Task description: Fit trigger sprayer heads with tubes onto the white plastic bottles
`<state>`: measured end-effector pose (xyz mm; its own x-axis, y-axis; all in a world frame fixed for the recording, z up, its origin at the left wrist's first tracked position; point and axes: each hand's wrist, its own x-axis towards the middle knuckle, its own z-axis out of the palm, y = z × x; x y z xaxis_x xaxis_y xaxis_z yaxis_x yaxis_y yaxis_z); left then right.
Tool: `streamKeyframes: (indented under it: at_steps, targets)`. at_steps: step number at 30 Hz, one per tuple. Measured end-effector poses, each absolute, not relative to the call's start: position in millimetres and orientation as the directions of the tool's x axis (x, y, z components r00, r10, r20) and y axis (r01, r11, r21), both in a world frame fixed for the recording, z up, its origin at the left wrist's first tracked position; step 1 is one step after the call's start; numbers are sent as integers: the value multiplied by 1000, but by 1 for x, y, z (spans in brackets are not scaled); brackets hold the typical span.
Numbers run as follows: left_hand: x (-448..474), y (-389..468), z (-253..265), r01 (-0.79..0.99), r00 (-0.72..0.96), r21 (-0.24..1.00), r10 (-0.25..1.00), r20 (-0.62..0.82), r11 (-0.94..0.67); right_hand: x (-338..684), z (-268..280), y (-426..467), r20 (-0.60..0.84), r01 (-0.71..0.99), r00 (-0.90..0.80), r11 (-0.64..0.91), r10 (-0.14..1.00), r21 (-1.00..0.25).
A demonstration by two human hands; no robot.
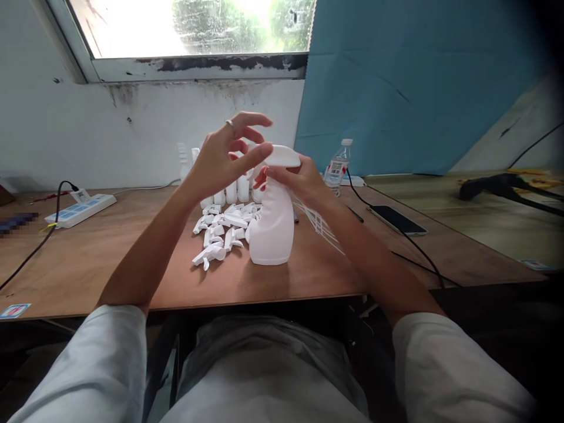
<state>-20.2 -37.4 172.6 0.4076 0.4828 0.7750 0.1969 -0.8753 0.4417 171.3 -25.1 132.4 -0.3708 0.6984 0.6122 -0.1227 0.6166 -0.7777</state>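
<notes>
Workshop-type rm, small-parts wk: wooden bench w/ pile of white spray heads, power strip, stained wall, worn window frame.

Brown table stretching across mid-frame, white spray heads scattered near centre, power strip left, phone over right!

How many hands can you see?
2. The left hand is raised beside the white sprayer top, and the right hand is around the neck of the white bottle. Some fingers are partly hidden, but both hands show.
</notes>
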Motion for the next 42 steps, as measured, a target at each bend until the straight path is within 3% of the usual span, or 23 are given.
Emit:
streamKeyframes:
  at_steps: [4,11,19,31,35,42]
  targets:
    - [-10,-46,189,349,384,400,518,764,-848,155,113,-25,563,-363,-420,437,712,-823]
    - [-11,-50,186,258,396,488,551,734,-834,162,97,-28,595,-477,-441,386,672,-790]
    - [-11,-46,185,226,415,490,539,733,-842,159,97,-30,622,-480,-446,415,643,-773]
    - [-11,-48,185,219,443,458,506,740,-862,156,100,-37,583,-438,-427,406,691,-802]
    - [-11,-49,185,255,423,486,549,721,-836,156,101,-39,563,-357,-412,442,716,-823]
    - [-11,-49,185,259,419,508,570,707,-821,156,101,-39,573,-413,-441,410,691,-813]
